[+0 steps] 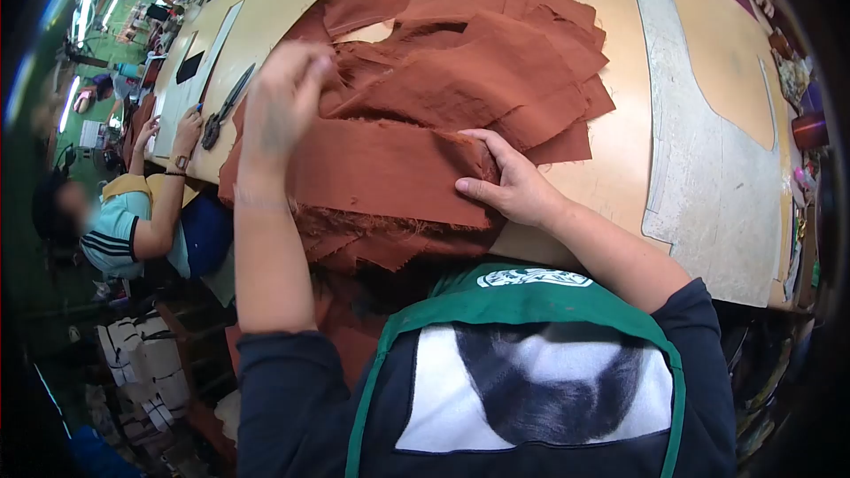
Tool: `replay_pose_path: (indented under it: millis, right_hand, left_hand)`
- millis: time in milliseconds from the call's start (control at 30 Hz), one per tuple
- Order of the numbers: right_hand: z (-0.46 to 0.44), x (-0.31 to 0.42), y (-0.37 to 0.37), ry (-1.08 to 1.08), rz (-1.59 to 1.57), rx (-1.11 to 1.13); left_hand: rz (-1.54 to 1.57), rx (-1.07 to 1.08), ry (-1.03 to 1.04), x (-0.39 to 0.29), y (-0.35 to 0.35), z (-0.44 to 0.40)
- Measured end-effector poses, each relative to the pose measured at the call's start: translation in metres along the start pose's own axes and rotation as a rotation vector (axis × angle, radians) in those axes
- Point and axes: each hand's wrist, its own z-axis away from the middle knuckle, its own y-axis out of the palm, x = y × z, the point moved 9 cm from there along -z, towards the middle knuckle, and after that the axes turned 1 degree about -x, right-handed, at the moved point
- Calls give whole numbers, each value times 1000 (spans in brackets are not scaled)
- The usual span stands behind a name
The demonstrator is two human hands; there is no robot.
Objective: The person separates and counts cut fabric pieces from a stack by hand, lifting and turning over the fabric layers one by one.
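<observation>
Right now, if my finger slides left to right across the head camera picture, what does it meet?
The other person's striped sleeve → wristwatch → black scissors → left hand → right hand → big pale grey sheet.

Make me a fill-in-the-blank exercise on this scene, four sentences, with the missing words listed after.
1. The person's ____ hand grips the near reddish-brown cloth at one end.
2. The person's apron is ____ with a white print.
3. In the picture, the scissors lie to the ____ of the cloth pile.
4. The person's left hand looks ____ rather than sharp.

Missing words: right; green; left; blurred.
</observation>
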Motion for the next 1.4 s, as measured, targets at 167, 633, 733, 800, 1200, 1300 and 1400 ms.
replay_pose_path:
  millis: [167,633,733,800,1200,1300,1400]
  right_hand:
    - [0,-12,0,75,-1,-8]
    - [-7,-10,-6,238,-17,149]
    - [-7,-14,-5,278,-95,142]
    - [-7,-17,-4,268,-189,124]
    - [-5,-28,-2,336,-649,69]
    - [-7,-30,1,281,-728,11]
    - [-8,-31,-1,282,-745,40]
  left_hand:
    - [-235,95,-158,178,35,-89]
    - [-681,266,-784,423,51,-11]
    - [-807,62,-753,407,10,-6]
    - [-844,-121,-440,342,-15,-29]
    - [445,312,-199,-109,83,94]
    - [347,255,-172,-113,74,101]
    - [257,188,-27,-121,68,103]
